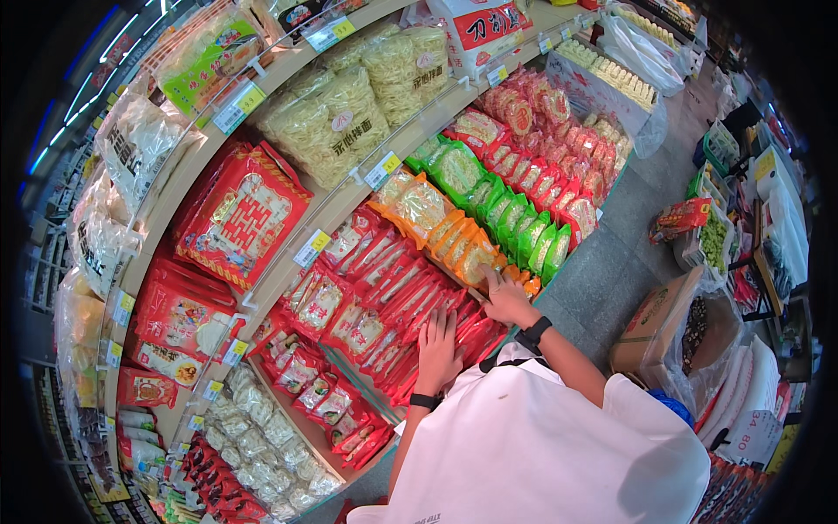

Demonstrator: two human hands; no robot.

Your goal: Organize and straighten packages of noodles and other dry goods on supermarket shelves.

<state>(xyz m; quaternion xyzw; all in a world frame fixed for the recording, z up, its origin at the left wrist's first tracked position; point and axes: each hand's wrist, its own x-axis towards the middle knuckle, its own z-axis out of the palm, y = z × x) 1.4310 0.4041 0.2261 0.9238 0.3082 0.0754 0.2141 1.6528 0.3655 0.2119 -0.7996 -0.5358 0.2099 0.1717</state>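
My left hand [440,347] lies with its fingers spread on the tightly packed red noodle packets [399,295] in the low bin. Whether it grips one cannot be told. My right hand [507,296] reaches to the row of orange-edged noodle packets [452,232], its index finger stretched onto a clear-fronted one; its other fingers are partly hidden by the hand. Beyond the orange row stand green packets [497,196], then red-edged ones [530,173]. A black band is on each wrist.
Shelves above hold bagged noodles [334,124] and red boxed packs [242,216], with price tags [312,249] along the edges. A glass divider [360,380] borders the bin. Right of the grey tiled floor [596,275] stand a cardboard box [658,321] and white sacks [746,386].
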